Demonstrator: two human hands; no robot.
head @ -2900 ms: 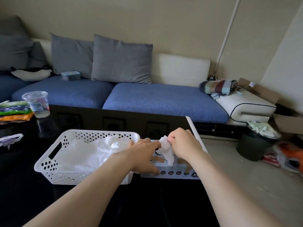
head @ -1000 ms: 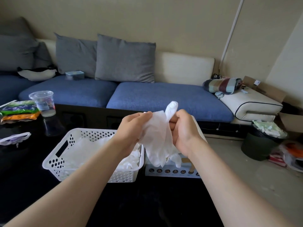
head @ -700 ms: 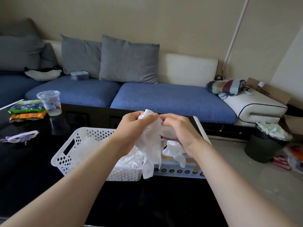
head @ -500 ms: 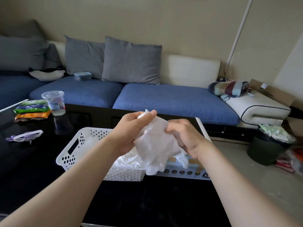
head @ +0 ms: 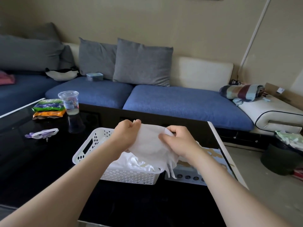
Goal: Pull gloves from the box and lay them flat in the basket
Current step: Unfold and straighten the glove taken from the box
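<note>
Glove (head: pixel 147 145), thin and white, is stretched between your left hand (head: pixel 126 136) and right hand (head: pixel 178 141), both pinching its top edge, above the basket (head: pixel 85 154); the box (head: pixel 193 176) sits just beside it at the right edge of the bench (head: pixel 49 169).

- The basket (head: pixel 86 150) stands on the table (head: pixel 41 169)
- A pile of gloves (head: pixel 136 163) lies in the basket
- The box (head: pixel 188 175) stands just right of the basket
- One glove (head: pixel 147 141) is held above the basket's right end, between the left hand (head: pixel 126 135) and the right hand (head: pixel 178 141)
- The cup (head: pixel 69 102) and snack packets (head: pixel 49 108) lie behind and left of the basket
- The sofa (head: pixel 180 104) runs behind the basket
- The bin (head: pixel 282 156) stands well right of the basket
</note>
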